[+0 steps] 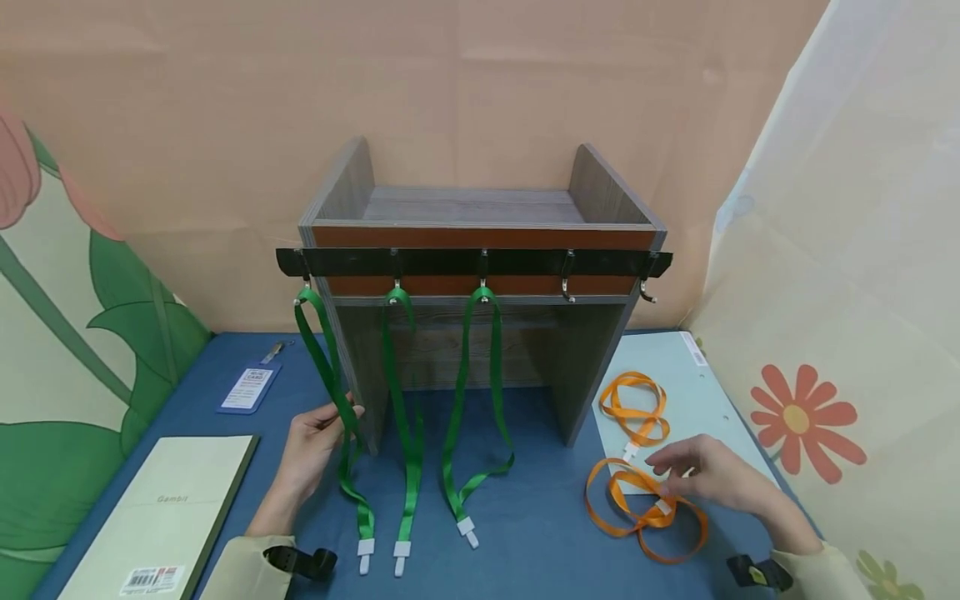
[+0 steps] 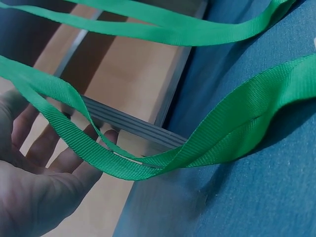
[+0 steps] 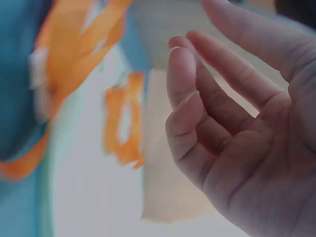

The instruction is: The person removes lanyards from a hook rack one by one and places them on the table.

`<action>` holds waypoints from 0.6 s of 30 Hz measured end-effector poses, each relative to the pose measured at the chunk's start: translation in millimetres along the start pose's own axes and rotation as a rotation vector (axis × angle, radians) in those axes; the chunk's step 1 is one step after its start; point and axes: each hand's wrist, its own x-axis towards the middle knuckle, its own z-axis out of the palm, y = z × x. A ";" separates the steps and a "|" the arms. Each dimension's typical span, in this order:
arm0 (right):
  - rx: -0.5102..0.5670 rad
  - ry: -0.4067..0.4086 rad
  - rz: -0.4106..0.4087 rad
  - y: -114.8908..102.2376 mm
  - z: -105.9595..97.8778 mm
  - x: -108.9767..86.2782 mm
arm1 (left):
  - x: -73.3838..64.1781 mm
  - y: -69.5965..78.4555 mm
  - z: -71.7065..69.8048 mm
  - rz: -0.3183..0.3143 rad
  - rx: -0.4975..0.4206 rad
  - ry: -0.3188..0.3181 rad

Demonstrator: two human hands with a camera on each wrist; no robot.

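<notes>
Three green lanyards hang from a black hook rail [image 1: 517,262]: a left one [image 1: 322,350], a middle one [image 1: 408,450] and a right one [image 1: 453,433]. My left hand [image 1: 315,446] is beside the left lanyard, its fingers loosely bent behind the strap [image 2: 133,170] without gripping it; whether they touch it I cannot tell. My right hand [image 1: 712,471] hovers by the nearer orange lanyard [image 1: 693,533], with relaxed fingers [image 3: 182,74] and nothing between them. Farther back, another orange lanyard [image 1: 637,379] lies coiled on a pale blue board [image 1: 682,375].
The rail runs across the front of a grey wooden shelf [image 1: 600,350]; its two rightmost hooks [image 1: 567,287] carry nothing. To the left lie a pale notebook [image 1: 165,475], a blue badge card [image 1: 247,390] and a small metal clip [image 1: 273,352]. A blue cloth [image 1: 547,517] covers the table.
</notes>
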 end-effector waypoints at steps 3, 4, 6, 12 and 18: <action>-0.034 0.021 -0.077 -23.0 -0.6 2.7 | 0.2 0.1 0.1 0.001 0.004 -0.007; -0.047 0.026 -0.097 -31.6 -0.8 4.0 | 0.3 0.3 0.0 0.002 0.005 -0.008; -0.076 0.038 -0.128 -48.5 -0.7 7.1 | 0.7 0.6 -0.1 0.004 0.007 -0.010; -0.178 0.113 -0.191 -93.1 5.4 21.1 | 1.0 1.2 0.0 0.006 0.003 0.003; -0.202 0.229 -0.297 -126.3 14.0 38.8 | 0.0 1.8 0.9 -0.005 -0.012 0.001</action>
